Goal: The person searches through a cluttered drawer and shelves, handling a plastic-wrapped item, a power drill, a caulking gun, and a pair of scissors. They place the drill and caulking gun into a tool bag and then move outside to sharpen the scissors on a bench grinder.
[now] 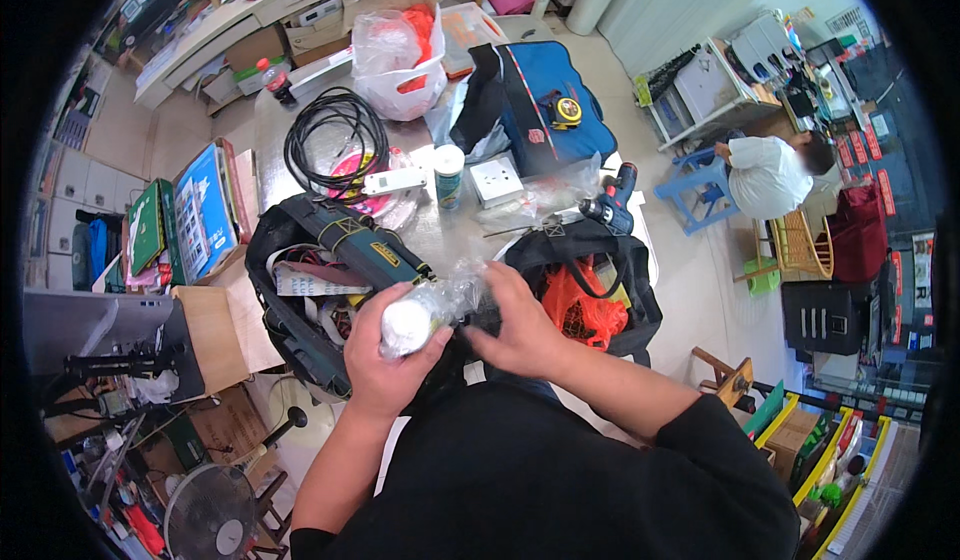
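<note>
My left hand (390,357) grips a white cylindrical item (406,324) wrapped in clear plastic film (459,290), its round white end facing up. The loose end of the film stretches right, reaching the fingers of my right hand (521,327). That hand is slightly blurred, with thumb and fingers apart; any light contact with the film is hard to make out. Beneath my left hand lies an open tool bag (375,249) holding cables and a printed strip. A second black bag (641,312), right of my right hand, holds an orange-red plastic bag (589,309).
Beyond the bags on the metal-topped table stand a coiled black cable (337,136), a green-and-white canister (448,177), a white socket plate (496,180), a cordless drill (613,201), a tape measure (564,112) on a blue case (551,72), and a cola bottle (276,81). A person (772,174) sits at right.
</note>
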Tool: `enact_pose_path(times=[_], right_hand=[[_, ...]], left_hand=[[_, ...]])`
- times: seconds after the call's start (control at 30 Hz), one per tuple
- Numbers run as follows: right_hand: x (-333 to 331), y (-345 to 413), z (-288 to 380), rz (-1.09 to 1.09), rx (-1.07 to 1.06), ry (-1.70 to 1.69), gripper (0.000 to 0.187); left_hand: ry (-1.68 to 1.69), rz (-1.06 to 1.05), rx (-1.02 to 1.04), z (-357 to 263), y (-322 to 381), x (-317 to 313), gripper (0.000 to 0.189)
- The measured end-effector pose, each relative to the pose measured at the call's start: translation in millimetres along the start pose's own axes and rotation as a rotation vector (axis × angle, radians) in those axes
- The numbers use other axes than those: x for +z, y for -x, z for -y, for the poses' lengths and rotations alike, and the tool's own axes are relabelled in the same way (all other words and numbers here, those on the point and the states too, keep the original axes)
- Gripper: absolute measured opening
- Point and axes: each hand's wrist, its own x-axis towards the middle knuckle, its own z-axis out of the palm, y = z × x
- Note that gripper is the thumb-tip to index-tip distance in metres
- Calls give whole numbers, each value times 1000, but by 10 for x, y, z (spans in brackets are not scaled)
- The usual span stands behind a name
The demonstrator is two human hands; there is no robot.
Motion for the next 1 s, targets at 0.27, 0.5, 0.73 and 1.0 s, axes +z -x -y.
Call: enact_pose_path(times=[0.27,0.5,0.73,1.0], right_hand=[[229,-718,-435,-72,162,-277,71],[455,-1001,-1091,-229,303,-171,58],[565,-1015,-1264,-198,254,-123,62],[276,-772,-889,-111,375,44,108]], left_hand=[[-126,130,-74,81,-415,239,97],[-431,-421,-321,804,450,-655,61],[-256,-233,-661,977,1130,-472,98],[-545,-144,-379,893,1144,-486,97]])
